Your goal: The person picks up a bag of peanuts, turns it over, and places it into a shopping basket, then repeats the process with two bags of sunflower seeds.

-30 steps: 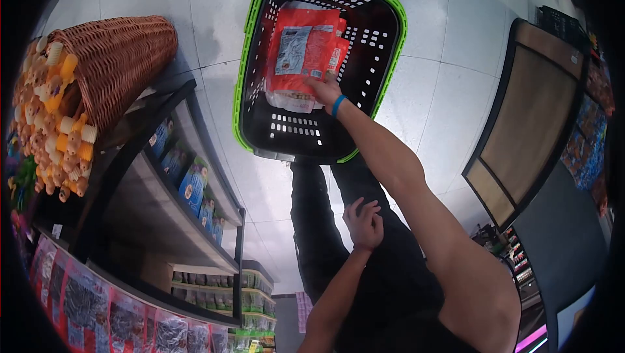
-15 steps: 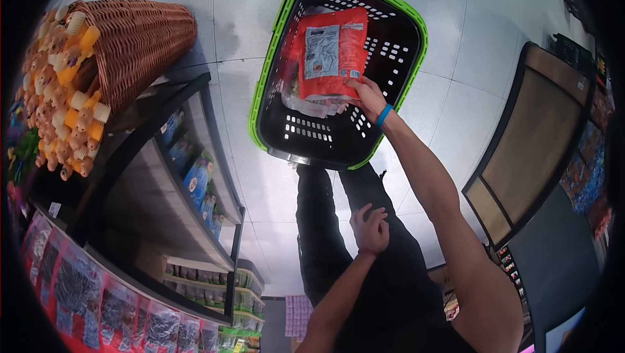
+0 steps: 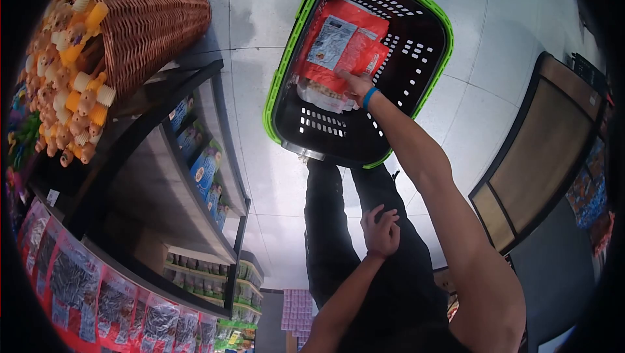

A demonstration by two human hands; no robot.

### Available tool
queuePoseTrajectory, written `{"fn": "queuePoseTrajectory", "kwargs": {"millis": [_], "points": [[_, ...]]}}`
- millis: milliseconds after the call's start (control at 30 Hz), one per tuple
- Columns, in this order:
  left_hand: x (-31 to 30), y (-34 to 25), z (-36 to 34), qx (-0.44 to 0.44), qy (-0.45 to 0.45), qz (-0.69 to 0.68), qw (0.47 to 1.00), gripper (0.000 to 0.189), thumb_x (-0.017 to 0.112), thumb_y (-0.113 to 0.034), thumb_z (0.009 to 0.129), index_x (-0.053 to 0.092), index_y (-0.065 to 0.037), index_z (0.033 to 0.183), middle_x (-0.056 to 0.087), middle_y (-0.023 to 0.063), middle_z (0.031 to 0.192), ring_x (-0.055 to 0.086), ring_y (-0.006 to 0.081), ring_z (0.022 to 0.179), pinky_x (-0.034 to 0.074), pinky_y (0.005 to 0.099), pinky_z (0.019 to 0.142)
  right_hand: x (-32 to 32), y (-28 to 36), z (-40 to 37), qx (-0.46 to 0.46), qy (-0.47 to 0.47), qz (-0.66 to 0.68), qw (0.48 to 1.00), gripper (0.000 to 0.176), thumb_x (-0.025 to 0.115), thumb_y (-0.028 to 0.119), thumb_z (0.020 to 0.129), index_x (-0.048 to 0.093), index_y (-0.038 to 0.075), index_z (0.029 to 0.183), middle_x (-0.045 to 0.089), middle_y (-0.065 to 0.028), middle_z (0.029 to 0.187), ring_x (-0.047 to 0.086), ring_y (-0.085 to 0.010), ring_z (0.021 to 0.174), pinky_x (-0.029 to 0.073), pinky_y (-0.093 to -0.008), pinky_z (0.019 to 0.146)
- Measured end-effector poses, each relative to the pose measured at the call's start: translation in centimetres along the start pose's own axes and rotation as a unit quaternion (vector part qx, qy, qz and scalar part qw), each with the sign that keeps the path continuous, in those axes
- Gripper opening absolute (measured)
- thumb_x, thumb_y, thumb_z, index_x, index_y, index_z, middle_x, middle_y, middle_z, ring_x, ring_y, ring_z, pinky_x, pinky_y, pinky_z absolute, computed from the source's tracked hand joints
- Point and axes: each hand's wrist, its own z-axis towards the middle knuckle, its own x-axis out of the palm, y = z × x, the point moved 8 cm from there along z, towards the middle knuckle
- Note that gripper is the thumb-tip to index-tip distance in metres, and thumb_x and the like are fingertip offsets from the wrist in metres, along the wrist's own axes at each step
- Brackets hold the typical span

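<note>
Inside a black shopping basket with a bright green rim (image 3: 437, 21), my right hand (image 3: 358, 87), with a blue wristband, pinches the lower edge of a red food packet (image 3: 342, 34). The packet has a silvery grey panel and lies on the basket's left side. Part of a clear bag (image 3: 325, 98) with pale pieces shows beneath it; its contents are hard to make out. My left hand (image 3: 381, 230) is by my thigh, holding nothing, with its fingers loosely apart.
A wicker basket (image 3: 156, 21) of animal-shaped toys (image 3: 71, 93) leans at the upper left. Below it stand dark-framed shelves (image 3: 156, 184) with blue packages, and hanging red bags (image 3: 71, 275). A brown-panelled stand (image 3: 540, 151) is on the right.
The red packet has sunk lower into the basket and tilted, with my right hand still on it. The surroundings have shifted slightly in view. My left hand stays by my thigh.
</note>
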Motion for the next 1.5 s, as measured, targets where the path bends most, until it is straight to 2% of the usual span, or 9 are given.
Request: {"fn": "queuePoseTrajectory", "kwargs": {"millis": [367, 433, 533, 633, 833, 1000, 1100, 1233, 1500], "points": [[-1.0, 0.1, 0.1, 0.007, -0.008, -0.005, 1.000, 0.019, 0.055, -0.008, 0.079, 0.065, -0.010, 0.094, 0.066, 0.0011, 0.115, 0.048, 0.0298, 0.124, 0.025, 0.0521, 0.107, -0.1, 0.9, -1.6, -0.056, -0.071, 0.068, 0.994, 0.072, 0.082, 0.025, 0.074, 0.047, -0.001, 0.131, 0.062, -0.0143, 0.120, 0.062, -0.0289, 0.107, 0.048, -0.0441, 0.096], [-0.9, -0.4, 0.5, 0.018, -0.013, -0.015, 1.000, 0.018, 0.055, -0.008, 0.079, 0.065, -0.010, 0.094, 0.066, 0.0012, 0.114, 0.048, 0.0297, 0.124, 0.026, 0.0519, 0.107, -2.1, 4.1, -7.0, -0.208, -0.031, 0.012, 0.978, 0.061, 0.079, 0.018, 0.072, 0.052, -0.007, 0.120, 0.065, -0.0183, 0.111, 0.066, -0.0249, 0.094, 0.053, -0.0362, 0.088], [-1.3, -0.5, 0.6, 0.008, -0.019, -0.012, 1.000, 0.017, 0.055, -0.008, 0.078, 0.066, -0.010, 0.091, 0.067, 0.0010, 0.112, 0.049, 0.0290, 0.123, 0.026, 0.0509, 0.107, -4.7, 7.6, -13.9, -0.226, 0.029, -0.219, 0.949, 0.064, 0.079, 0.027, 0.072, 0.052, -0.008, 0.119, 0.067, -0.0190, 0.104, 0.068, -0.0250, 0.093, 0.052, -0.0332, 0.087], [-1.4, -0.4, 0.5, 0.014, -0.027, -0.007, 1.000, 0.016, 0.055, -0.008, 0.078, 0.066, -0.010, 0.090, 0.067, 0.0001, 0.110, 0.050, 0.0281, 0.121, 0.027, 0.0498, 0.106, -5.2, 13.5, -18.9, -0.225, -0.040, -0.611, 0.758, 0.070, 0.075, 0.044, 0.068, 0.057, -0.002, 0.117, 0.069, -0.0222, 0.089, 0.068, -0.0323, 0.089, 0.054, -0.0402, 0.080], [-1.7, -0.2, 0.4, 0.025, -0.032, -0.003, 0.999, 0.017, 0.055, -0.008, 0.077, 0.066, -0.010, 0.090, 0.068, 0.0004, 0.109, 0.050, 0.0283, 0.120, 0.027, 0.0492, 0.106, 0.3, 17.9, -13.1, -0.216, 0.200, -0.816, 0.497, 0.055, 0.079, 0.034, 0.062, 0.063, 0.010, 0.109, 0.070, -0.0132, 0.089, 0.069, -0.0341, 0.085, 0.054, -0.0426, 0.074], [-1.6, 0.2, 0.2, 0.020, -0.029, -0.004, 0.999, 0.018, 0.055, -0.007, 0.077, 0.066, -0.011, 0.091, 0.068, 0.0001, 0.110, 0.050, 0.0289, 0.121, 0.027, 0.0502, 0.106, 3.6, 16.9, -3.7, -0.174, 0.181, -0.909, 0.331, 0.056, 0.081, 0.020, 0.062, 0.065, 0.008, 0.115, 0.072, -0.0090, 0.093, 0.070, -0.0284, 0.087, 0.056, -0.0393, 0.072], [-1.7, 0.3, 0.3, 0.019, -0.039, -0.019, 0.999, 0.018, 0.055, -0.008, 0.077, 0.066, -0.011, 0.092, 0.067, -0.0002, 0.111, 0.050, 0.0290, 0.121, 0.027, 0.0509, 0.106, 2.3, 16.3, -0.1, -0.033, 0.133, -0.930, 0.342, 0.054, 0.080, 0.016, 0.064, 0.066, 0.006, 0.115, 0.072, -0.0103, 0.099, 0.069, -0.0291, 0.093, 0.056, -0.0406, 0.075], [-1.7, 0.1, 0.3, 0.014, -0.035, -0.025, 0.999, 0.020, 0.055, -0.008, 0.077, 0.066, -0.011, 0.093, 0.067, -0.0003, 0.113, 0.048, 0.0293, 0.123, 0.026, 0.0512, 0.106, 1.1, 15.7, 2.3, -0.035, 0.143, -0.906, 0.397, 0.042, 0.075, 0.011, 0.071, 0.068, 0.007, 0.112, 0.071, -0.0101, 0.106, 0.067, -0.0288, 0.103, 0.056, -0.0440, 0.078], [-2.3, -0.1, 0.7, 0.013, -0.050, -0.047, 0.998, 0.021, 0.055, -0.007, 0.077, 0.065, -0.011, 0.094, 0.067, 0.0006, 0.114, 0.049, 0.0295, 0.122, 0.026, 0.0517, 0.106, 3.3, 16.6, -3.8, -0.398, -0.142, -0.803, 0.421, 0.045, 0.058, 0.026, 0.088, 0.053, 0.006, 0.128, 0.052, -0.0135, 0.135, 0.041, -0.0314, 0.133, 0.033, -0.0488, 0.109]]}}
